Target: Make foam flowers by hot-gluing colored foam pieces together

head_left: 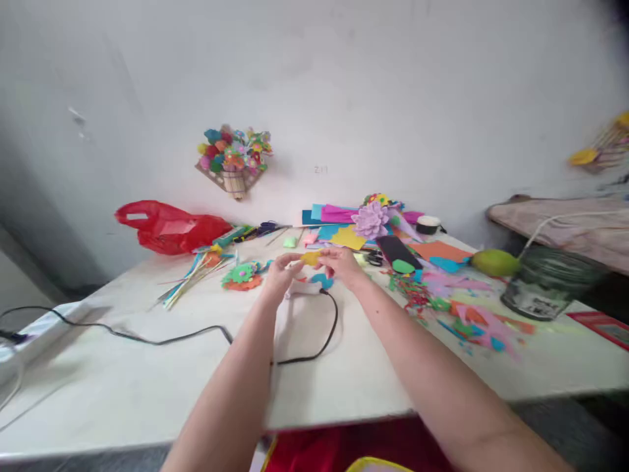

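Note:
Both my arms reach out over the white table (147,380). My left hand (278,274) and my right hand (340,265) meet at the middle, fingers pinched on a small yellow foam piece (310,257) held between them. Just under the hands lie a blue foam shape (323,281) and a white glue gun (301,289) with a black cord (314,354). A green and orange foam flower (242,275) lies left of my left hand.
A red plastic bag (170,227) and a bundle of coloured sticks (194,274) lie at the left. Stacked foam sheets (334,216), a purple foam flower (370,220), scraps (462,308), a green fruit (494,263) and a dark jar (545,285) fill the right. A flower basket (234,157) hangs on the wall.

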Demonstrator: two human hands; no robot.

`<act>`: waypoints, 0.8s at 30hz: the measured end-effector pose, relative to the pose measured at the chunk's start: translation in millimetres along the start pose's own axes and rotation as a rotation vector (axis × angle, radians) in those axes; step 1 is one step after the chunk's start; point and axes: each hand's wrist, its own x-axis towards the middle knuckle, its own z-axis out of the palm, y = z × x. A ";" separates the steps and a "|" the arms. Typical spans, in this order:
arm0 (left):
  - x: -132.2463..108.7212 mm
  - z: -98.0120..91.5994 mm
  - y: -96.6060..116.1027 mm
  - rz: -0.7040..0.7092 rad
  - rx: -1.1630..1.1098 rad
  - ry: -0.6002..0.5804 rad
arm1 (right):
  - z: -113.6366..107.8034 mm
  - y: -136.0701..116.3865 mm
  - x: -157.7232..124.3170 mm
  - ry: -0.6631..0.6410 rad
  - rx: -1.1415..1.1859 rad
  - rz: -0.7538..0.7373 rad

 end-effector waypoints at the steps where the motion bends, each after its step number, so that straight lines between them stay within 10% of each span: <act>1: 0.0 -0.4 1.5 0.021 0.006 0.004 | 0.5 -0.1 -0.2 -0.004 0.005 -0.002; 13: 0.1 -1.3 0.7 0.221 0.159 0.027 | 0.4 4.1 -1.0 -0.004 -0.078 -0.055; 24: -1.3 1.0 3.8 0.109 -0.064 0.021 | 3.3 -0.5 -6.3 -0.064 0.018 -0.020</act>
